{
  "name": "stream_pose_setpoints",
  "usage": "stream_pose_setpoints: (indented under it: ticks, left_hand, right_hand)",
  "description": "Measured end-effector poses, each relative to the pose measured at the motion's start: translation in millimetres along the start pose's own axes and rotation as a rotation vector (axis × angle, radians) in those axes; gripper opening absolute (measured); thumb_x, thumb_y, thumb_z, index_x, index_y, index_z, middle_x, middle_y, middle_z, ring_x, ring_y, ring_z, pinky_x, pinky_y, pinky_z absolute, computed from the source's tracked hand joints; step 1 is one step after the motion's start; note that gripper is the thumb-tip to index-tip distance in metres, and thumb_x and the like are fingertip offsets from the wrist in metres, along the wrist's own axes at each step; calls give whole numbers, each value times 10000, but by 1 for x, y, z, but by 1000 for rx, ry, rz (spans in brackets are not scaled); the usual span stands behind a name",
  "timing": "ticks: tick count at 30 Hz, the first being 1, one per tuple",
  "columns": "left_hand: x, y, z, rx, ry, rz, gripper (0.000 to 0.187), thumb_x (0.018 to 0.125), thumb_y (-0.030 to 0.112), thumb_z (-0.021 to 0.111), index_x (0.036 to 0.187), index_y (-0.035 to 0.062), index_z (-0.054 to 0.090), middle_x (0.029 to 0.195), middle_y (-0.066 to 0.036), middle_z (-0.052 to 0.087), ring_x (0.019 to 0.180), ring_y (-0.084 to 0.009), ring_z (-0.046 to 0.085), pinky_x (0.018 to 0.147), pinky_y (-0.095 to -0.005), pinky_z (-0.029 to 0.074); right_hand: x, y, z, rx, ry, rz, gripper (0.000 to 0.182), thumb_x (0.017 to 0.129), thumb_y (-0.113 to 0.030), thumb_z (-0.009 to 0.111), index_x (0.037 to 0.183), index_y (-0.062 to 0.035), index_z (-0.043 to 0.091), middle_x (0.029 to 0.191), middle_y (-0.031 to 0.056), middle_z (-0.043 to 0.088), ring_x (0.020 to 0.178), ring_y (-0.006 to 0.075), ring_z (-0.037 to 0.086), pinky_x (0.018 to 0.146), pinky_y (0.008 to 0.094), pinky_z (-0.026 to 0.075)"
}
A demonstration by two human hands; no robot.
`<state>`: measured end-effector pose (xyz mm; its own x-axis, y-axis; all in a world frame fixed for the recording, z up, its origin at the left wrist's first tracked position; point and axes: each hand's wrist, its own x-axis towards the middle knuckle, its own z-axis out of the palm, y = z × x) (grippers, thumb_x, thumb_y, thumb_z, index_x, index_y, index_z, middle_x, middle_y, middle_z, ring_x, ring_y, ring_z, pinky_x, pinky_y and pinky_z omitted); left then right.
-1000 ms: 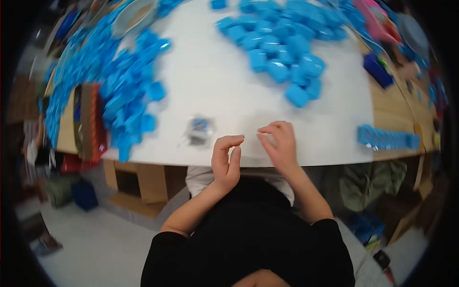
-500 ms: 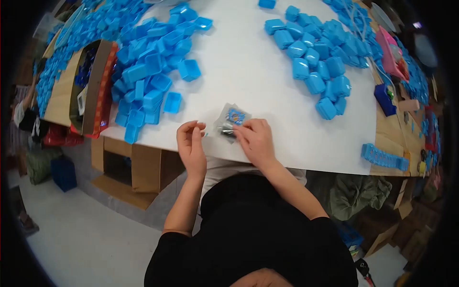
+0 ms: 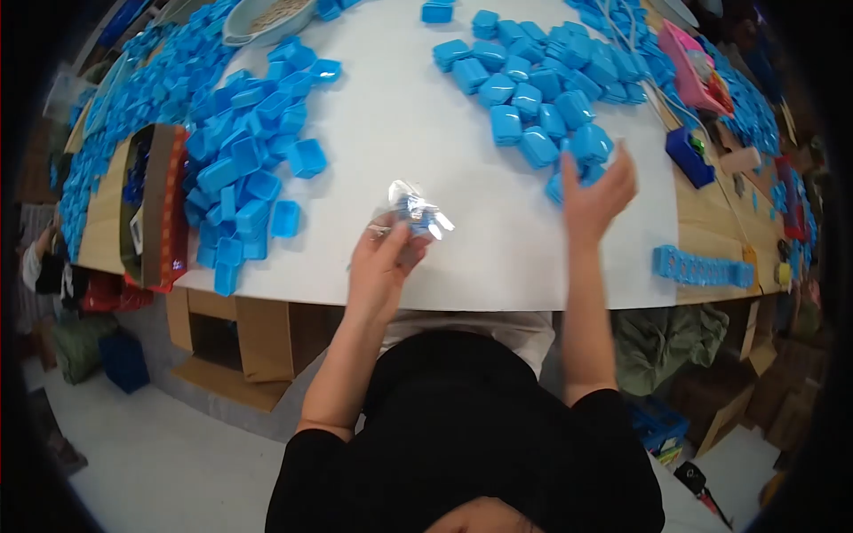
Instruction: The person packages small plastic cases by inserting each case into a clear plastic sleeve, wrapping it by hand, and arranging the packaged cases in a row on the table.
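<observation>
My left hand [image 3: 380, 265] pinches a shiny clear plastic packet [image 3: 419, 213] with a blue printed piece inside, held over the white table [image 3: 444, 275] near its front edge. My right hand [image 3: 597, 202] reaches to the near end of a pile of closed blue plastic boxes [image 3: 538, 147]. Its thumb and fingers are spread around the nearest boxes, slightly smeared by motion, and hide part of them.
Open blue box halves [image 3: 244, 155] lie heaped on the left, beside a cardboard tray [image 3: 164, 204]. A bowl [image 3: 267, 22] stands at the back. To the right are a pink bin [image 3: 684, 67], a tape dispenser [image 3: 690, 158] and a row of blue boxes [image 3: 702, 267].
My left hand has taken up the packet from the table. My right hand has left the packet and moved right to the closed boxes. The view has shifted slightly right.
</observation>
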<state>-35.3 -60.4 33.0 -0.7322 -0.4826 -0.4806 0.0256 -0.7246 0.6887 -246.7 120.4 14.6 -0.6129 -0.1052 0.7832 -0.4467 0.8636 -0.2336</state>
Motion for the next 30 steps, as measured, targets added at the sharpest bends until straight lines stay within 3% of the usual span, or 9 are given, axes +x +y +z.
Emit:
stream_pose_setpoints:
  ticks: [2,3,5,8,10,13,18,23,30]
  left_hand:
    - [1,-5,7,-2,0,-14,284,931,102,608,1169,-28,524,1034,-146,622,846,-159,637,776,-249,508]
    - [2,-7,11,-12,-17,-43,283,923,103,623,1154,-28,526,1018,-141,623,825,-153,633,773,-243,504]
    - [6,-8,17,18,-4,-26,281,916,102,631,1145,-25,528,1007,-137,621,820,-155,632,773,-244,504]
    - [5,-13,17,125,51,-24,277,897,98,654,1118,-17,533,977,-125,615,805,-163,628,772,-248,501]
    - [8,-19,13,187,38,-2,277,897,103,653,1115,-17,532,968,-123,611,808,-168,629,774,-251,501]
    - [13,-26,6,351,-15,101,277,897,121,651,1106,-15,531,941,-119,602,819,-186,630,780,-260,500]
    - [7,8,-51,56,73,106,312,928,156,604,1173,-23,528,984,-123,613,855,-203,632,789,-282,506]
    - [8,11,-49,255,170,318,296,942,155,590,1181,-14,541,1010,-126,625,875,-204,641,795,-286,508]
    - [15,-9,-8,19,37,25,273,940,144,605,1166,0,555,1017,-126,635,899,-194,644,816,-287,505]
  right_hand:
    - [20,25,15,-197,-524,227,613,840,-356,705,1327,-59,481,1177,137,572,1102,289,514,949,413,414]
    - [18,35,18,-126,-508,196,599,849,-310,699,1342,-60,468,1170,144,578,1073,291,535,928,403,432]
    - [10,27,-9,285,-251,110,532,861,-208,665,1339,-60,484,1232,164,560,1073,281,543,934,394,432]
    - [-22,-3,-71,1250,-703,853,560,814,-69,638,1346,-34,469,1331,139,509,1186,247,492,993,388,401]
    - [-40,-31,-88,1591,-918,799,606,760,-33,637,1345,-32,477,1352,138,495,1208,254,482,1025,378,383]
    - [-49,-63,-95,1370,-1356,842,603,723,-47,663,1308,-40,518,1301,125,520,1135,246,507,942,332,440]
    - [-71,-72,-61,796,-1221,258,563,741,-52,674,1286,-48,529,1210,118,556,1004,223,543,834,306,460]
    - [-73,-60,-67,863,-860,172,503,758,-53,676,1245,-53,551,1118,104,571,898,202,545,772,287,446]
    - [-85,-53,-107,1010,-730,561,619,718,53,650,1299,-26,454,1156,148,551,952,235,560,830,320,473]
